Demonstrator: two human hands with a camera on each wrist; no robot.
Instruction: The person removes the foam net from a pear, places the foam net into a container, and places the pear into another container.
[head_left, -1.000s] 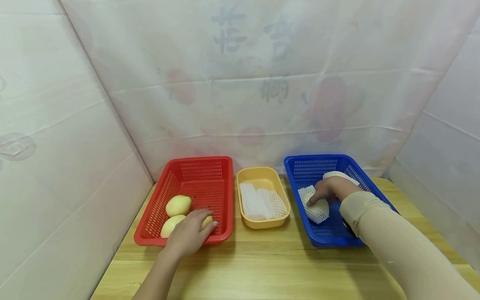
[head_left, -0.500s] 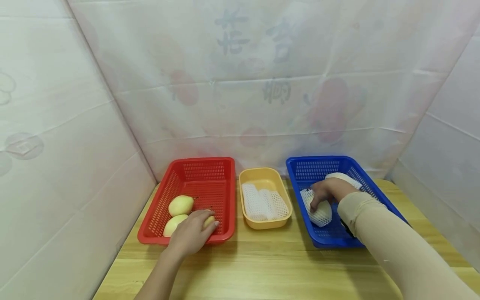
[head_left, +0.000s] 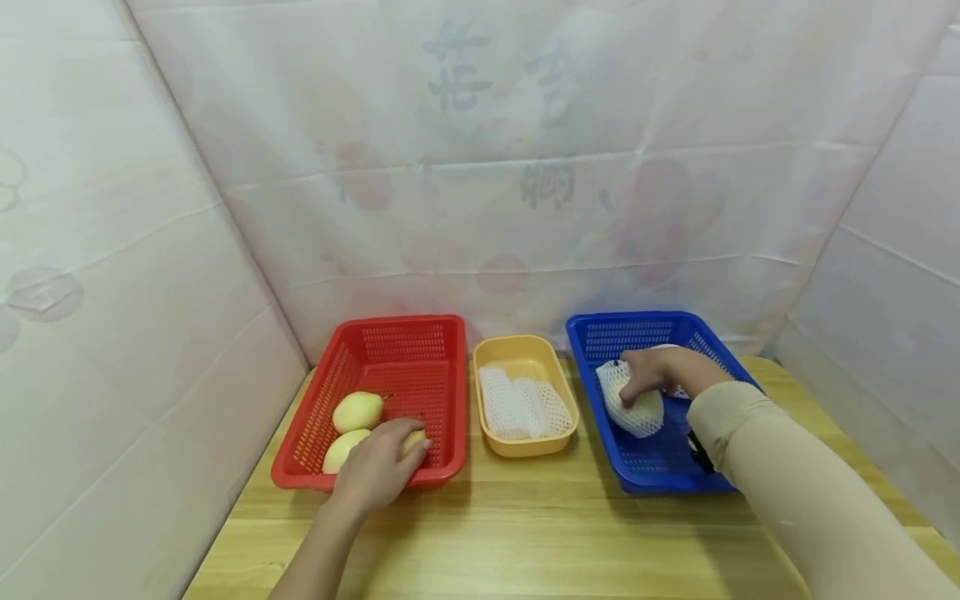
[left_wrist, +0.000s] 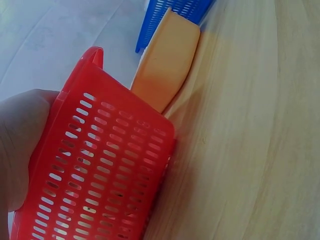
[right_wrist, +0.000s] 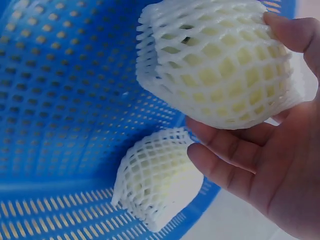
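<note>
In the head view my left hand (head_left: 375, 468) reaches over the front rim of the red basket (head_left: 405, 343), its fingers and thumb round a yellow pear (head_left: 413, 441). Two more bare pears lie beside it, a far pear (head_left: 357, 412) and a near pear (head_left: 343, 452) partly covered by the hand. At the right, my right hand (head_left: 667, 372) grips a pear in a white foam net (head_left: 636, 412) inside the blue basket (head_left: 628, 319). The right wrist view shows thumb and fingers around this netted pear (right_wrist: 225, 70), with a second netted pear (right_wrist: 160, 172) lower in the basket.
Between the baskets stands a small yellow tray (head_left: 525, 348) with several white foam nets (head_left: 504, 404) lying in it. All three containers sit on a wooden table (head_left: 517, 525). A pale printed cloth (head_left: 480, 208) hangs behind, and cloth walls rise at both sides.
My right hand has tightened around the netted pear and shifted it slightly up and away from the basket's front. My left hand stays on its pear.
</note>
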